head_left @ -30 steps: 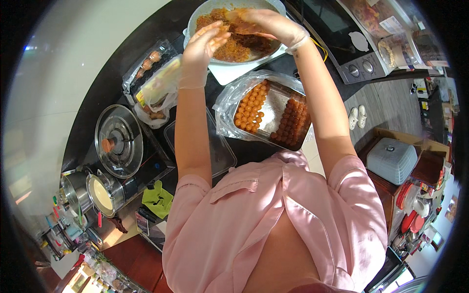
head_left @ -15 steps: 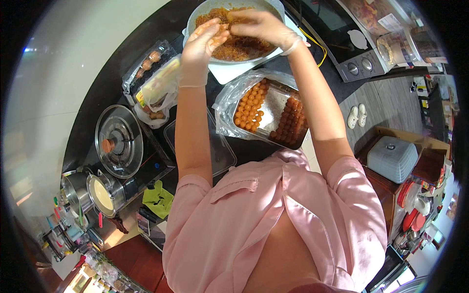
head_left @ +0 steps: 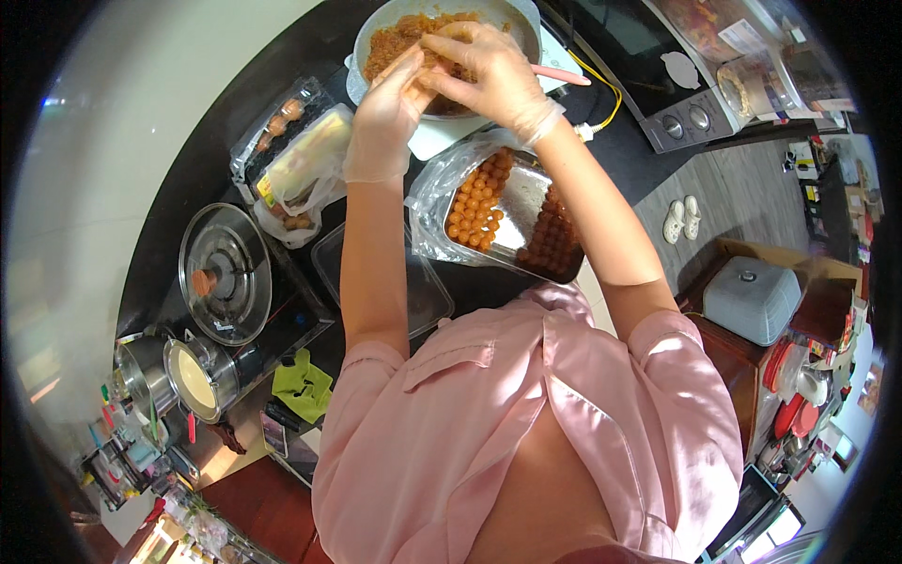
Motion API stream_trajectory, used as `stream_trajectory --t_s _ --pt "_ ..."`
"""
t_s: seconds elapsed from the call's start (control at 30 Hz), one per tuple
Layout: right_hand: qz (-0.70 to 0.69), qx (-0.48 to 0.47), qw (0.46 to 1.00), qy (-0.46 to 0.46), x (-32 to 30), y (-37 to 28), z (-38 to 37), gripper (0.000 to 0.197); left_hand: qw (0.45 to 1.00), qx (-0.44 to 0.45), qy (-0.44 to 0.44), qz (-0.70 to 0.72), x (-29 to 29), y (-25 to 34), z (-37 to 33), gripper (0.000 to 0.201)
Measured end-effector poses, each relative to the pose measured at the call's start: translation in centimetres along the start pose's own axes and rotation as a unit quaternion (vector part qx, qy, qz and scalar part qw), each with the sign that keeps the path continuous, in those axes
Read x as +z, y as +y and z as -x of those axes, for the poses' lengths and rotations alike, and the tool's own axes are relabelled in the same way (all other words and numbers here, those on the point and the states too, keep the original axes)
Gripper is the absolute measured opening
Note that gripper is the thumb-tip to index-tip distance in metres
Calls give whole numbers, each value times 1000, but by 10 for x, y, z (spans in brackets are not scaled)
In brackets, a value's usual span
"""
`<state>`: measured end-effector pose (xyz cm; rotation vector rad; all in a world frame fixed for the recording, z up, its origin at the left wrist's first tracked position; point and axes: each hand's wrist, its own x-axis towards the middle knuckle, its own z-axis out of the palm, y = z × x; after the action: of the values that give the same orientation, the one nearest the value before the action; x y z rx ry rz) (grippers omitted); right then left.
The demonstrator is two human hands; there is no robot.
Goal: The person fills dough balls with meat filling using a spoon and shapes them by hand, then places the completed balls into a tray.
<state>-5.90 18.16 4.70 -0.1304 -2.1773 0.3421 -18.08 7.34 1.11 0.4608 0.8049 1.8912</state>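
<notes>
Over the pale grey pan (head_left: 531,21), my left hand (head_left: 390,108) and my right hand (head_left: 489,75) meet, both in clear plastic gloves. Their fingers curve inward and cup together; whatever lies between them is hidden. Sticky-looking orange-brown shreds (head_left: 390,42) fill much of the pan below. A pink handle (head_left: 564,73) sticks out past the pan's right side, behind my right hand. Nearer to me, a metal tray (head_left: 510,209) partly wrapped in a clear plastic bag (head_left: 427,221) holds rows of amber balls (head_left: 476,202) at left and darker reddish-brown balls (head_left: 548,235) at right.
Left of my arm are an egg carton (head_left: 282,122), a bagged package (head_left: 305,155) and a glass lid (head_left: 225,273). A steel pot (head_left: 195,381) holds something pale cream. A clear lid (head_left: 427,291) lies under my left forearm. A microwave oven (head_left: 676,117) and yellow cord (head_left: 615,99) are at right.
My right hand has come down and nearer to me, its fingers now against the left hand's. The left hand has shifted slightly toward me, and the pink handle shows more.
</notes>
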Motion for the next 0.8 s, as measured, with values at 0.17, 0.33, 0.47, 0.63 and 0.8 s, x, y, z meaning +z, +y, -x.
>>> stream_trajectory --t_s 0.17,0.33,0.47,0.63,0.8 --pt "-22 54 998 19 -1 7 11 25 999 -28 -5 18 21 1 15 45" --pt "-62 148 987 19 -5 -4 15 29 999 -20 21 31 33 8 27 47" --pt "-280 344 895 58 -2 4 19 35 999 -40 26 -10 39 10 27 49" --pt "-524 411 746 1 -23 -3 33 35 998 -57 26 6 39 -2 37 47" --pt "-344 312 886 -22 -32 -24 55 38 1000 -16 0 0 64 -20 56 41"
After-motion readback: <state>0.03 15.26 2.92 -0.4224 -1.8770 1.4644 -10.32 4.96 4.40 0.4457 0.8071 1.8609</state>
